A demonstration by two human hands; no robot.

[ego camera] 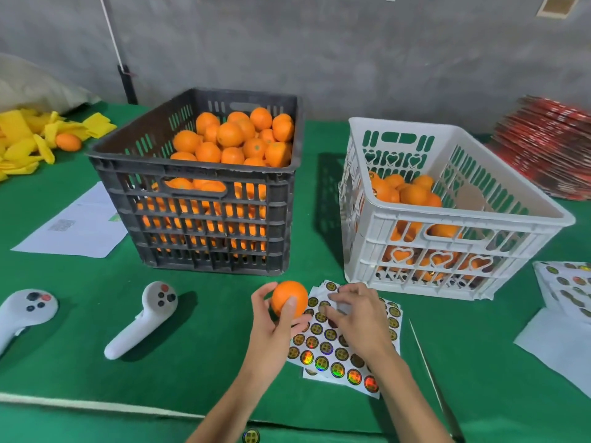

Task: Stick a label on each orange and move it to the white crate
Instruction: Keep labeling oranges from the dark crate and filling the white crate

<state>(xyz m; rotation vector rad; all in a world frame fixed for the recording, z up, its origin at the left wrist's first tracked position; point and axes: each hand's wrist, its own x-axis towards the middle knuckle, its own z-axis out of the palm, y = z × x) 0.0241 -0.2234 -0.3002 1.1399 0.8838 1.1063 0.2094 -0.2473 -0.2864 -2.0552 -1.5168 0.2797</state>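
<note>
My left hand (275,324) grips an orange (289,297) just above the green table, in front of the black crate (198,199) heaped with oranges. Beside it, my right hand (355,314) rests with curled fingers on a sheet of round holographic labels (332,350); the fingertips seem to pick at a label, though whether one is held is unclear. The white crate (447,219) at the right holds several oranges low inside.
Two white handheld controllers (140,321) (25,311) lie at the left front. Paper sheets (76,225), yellow foam nets with one loose orange (68,142), a red stack (550,155) and more label sheets (566,289) ring the table.
</note>
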